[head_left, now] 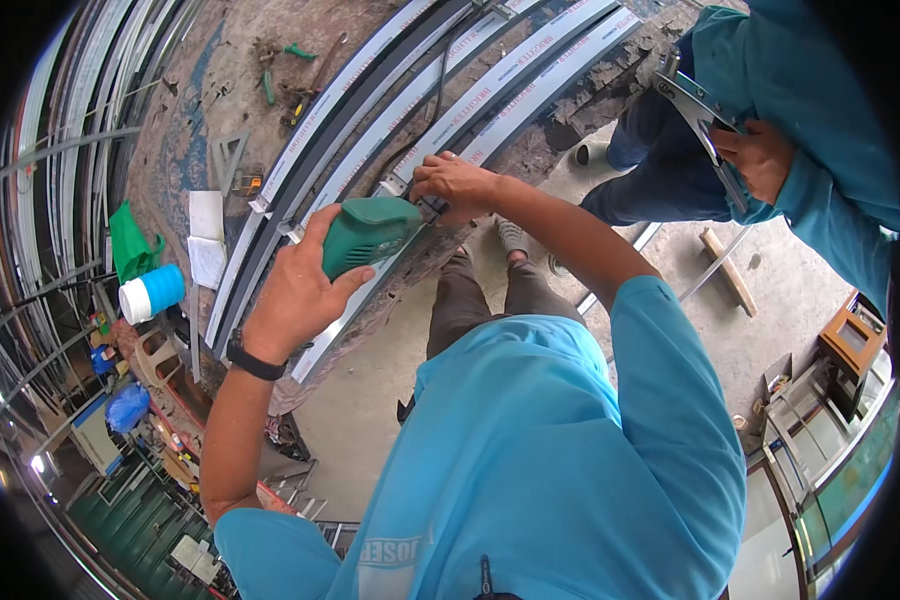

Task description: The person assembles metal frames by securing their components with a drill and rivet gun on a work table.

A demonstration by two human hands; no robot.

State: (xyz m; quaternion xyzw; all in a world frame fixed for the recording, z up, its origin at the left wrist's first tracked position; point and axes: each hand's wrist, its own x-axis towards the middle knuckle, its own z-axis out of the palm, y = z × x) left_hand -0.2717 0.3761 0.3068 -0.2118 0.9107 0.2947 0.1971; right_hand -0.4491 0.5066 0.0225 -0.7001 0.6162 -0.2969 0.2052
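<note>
My left hand [292, 290] wraps round the rear of a green power tool [372, 232], probably a drill, with the thumb along its underside. The tool lies over the long metal profiles [505, 88] on the worktable. At its front end my right hand [455, 188] has its fingers curled down; what they grip is hidden beneath them. Beside those fingers a small silvery bracket [394, 186] sits on a profile. More small brackets [290, 230] stand at the profiles' left part.
On my right a co-worker's hand [758, 160] holds a metal locking clamp [705, 125]. Green-handled pliers [267, 86], a triangular square [228, 163] and white paper [206, 240] lie on the table. A blue-and-white jug [152, 293] stands left. A wooden piece [730, 272] lies on the floor.
</note>
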